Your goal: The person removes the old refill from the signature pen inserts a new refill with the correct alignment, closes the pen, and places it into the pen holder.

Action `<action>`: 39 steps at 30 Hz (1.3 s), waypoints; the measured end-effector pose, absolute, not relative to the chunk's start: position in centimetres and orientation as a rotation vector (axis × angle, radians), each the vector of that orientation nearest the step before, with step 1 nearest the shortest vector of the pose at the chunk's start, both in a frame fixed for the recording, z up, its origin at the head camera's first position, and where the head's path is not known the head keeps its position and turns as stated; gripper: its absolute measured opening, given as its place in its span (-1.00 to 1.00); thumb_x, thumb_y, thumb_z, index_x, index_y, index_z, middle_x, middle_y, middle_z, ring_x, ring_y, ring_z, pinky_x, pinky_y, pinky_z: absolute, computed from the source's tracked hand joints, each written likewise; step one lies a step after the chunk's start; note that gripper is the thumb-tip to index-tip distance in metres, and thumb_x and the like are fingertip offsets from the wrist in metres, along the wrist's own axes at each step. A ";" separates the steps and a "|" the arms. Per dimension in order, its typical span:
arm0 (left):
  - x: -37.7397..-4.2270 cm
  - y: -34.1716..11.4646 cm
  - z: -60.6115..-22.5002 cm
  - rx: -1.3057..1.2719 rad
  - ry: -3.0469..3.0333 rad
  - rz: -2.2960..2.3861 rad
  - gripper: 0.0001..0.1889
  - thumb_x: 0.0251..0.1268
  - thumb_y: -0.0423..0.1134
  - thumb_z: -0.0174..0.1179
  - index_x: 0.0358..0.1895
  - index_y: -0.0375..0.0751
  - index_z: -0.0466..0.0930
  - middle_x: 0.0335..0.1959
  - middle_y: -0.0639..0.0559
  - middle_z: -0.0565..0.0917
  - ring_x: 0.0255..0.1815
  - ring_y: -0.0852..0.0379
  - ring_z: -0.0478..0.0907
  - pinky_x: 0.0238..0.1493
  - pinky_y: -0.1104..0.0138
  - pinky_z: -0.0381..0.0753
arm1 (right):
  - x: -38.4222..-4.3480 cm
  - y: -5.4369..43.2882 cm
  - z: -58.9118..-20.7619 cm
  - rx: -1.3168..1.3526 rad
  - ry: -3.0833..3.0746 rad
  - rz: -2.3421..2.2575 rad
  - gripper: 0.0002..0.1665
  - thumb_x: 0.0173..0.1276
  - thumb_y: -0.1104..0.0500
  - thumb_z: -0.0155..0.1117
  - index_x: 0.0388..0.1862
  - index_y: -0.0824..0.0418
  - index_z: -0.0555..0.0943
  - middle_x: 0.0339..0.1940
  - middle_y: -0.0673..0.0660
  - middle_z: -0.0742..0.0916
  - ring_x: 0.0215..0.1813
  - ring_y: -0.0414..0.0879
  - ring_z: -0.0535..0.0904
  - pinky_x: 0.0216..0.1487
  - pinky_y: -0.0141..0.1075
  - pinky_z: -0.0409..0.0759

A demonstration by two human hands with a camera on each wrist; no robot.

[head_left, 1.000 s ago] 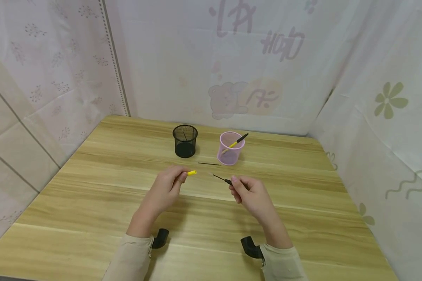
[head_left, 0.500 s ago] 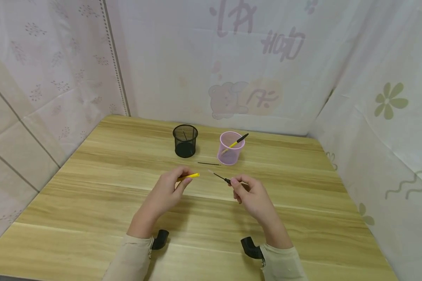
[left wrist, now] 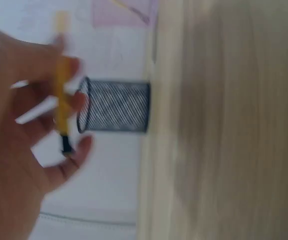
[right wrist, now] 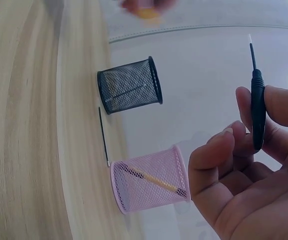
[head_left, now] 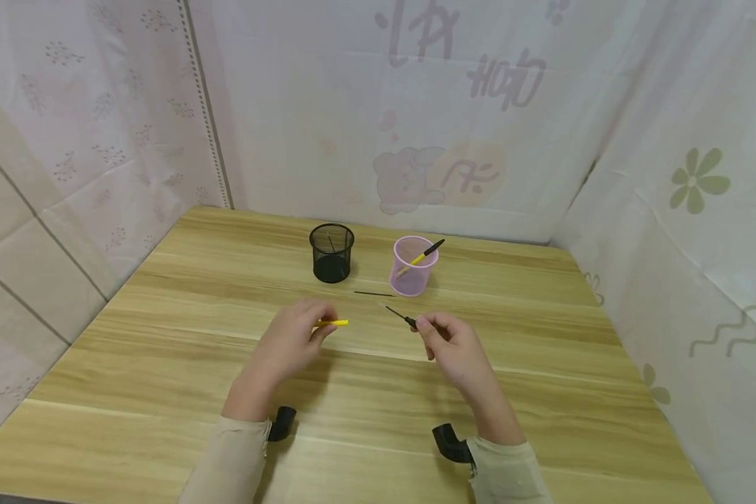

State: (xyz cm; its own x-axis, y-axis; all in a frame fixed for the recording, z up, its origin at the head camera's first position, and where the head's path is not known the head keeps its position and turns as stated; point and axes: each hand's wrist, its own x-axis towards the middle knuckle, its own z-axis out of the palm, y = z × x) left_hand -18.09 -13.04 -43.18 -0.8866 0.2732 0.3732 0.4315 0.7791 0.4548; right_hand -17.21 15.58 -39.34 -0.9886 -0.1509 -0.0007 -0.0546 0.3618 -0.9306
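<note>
My left hand [head_left: 290, 339] pinches a yellow pen barrel [left wrist: 61, 95] between thumb and fingers; it has a short black piece at one end and is blurred in the left wrist view. My right hand [head_left: 451, 350] holds a black pen grip section [right wrist: 257, 107] between thumb and fingertips. From this section a thin dark refill [right wrist: 253, 56] with a pale end sticks out, pointing toward the left in the head view. Barrel and refill are apart, both held above the table [head_left: 378, 392].
Behind the hands stand a black mesh pen cup [head_left: 332, 262] with a thin rod inside and a pink mesh pen cup [head_left: 409, 280] holding a yellow and black pen [head_left: 427, 252]. A thin dark refill [head_left: 374, 293] lies in front of them. Curtains surround the table's back and sides.
My left hand has drawn slightly back to the left, and the yellow barrel now lies nearly level, farther from the refill. The right hand has barely shifted.
</note>
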 end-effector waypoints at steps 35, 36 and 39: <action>-20.5 -17.5 -44.3 -0.416 -3.119 -0.439 -0.82 0.47 -0.32 0.32 0.01 0.03 0.76 0.07 0.00 0.73 0.25 -0.19 0.60 0.19 -0.43 0.49 | -17.3 15.2 -39.3 -0.315 2.542 -1.610 -0.64 0.72 0.03 0.12 -0.05 0.28 0.71 -0.49 0.06 0.54 -0.40 -0.12 0.47 -0.33 -0.35 0.45; -20.4 -17.5 -44.1 -0.419 -3.106 -0.445 -0.81 0.48 -0.32 0.30 0.02 0.02 0.76 0.09 -0.01 0.73 0.26 -0.20 0.60 0.20 -0.46 0.47 | -17.3 15.2 -39.2 -0.321 2.544 -1.607 -0.64 0.72 0.04 0.13 -0.05 0.29 0.71 -0.49 0.06 0.55 -0.40 -0.12 0.48 -0.32 -0.35 0.46; -20.1 -17.4 -43.1 -0.415 -3.068 -0.491 -0.82 0.52 -0.30 0.28 0.05 0.01 0.76 0.13 0.01 0.74 0.28 -0.19 0.59 0.26 -0.47 0.44 | -17.2 15.2 -39.2 -0.336 2.544 -1.605 -0.64 0.72 0.04 0.13 -0.04 0.32 0.69 -0.48 0.07 0.55 -0.39 -0.12 0.48 -0.30 -0.33 0.48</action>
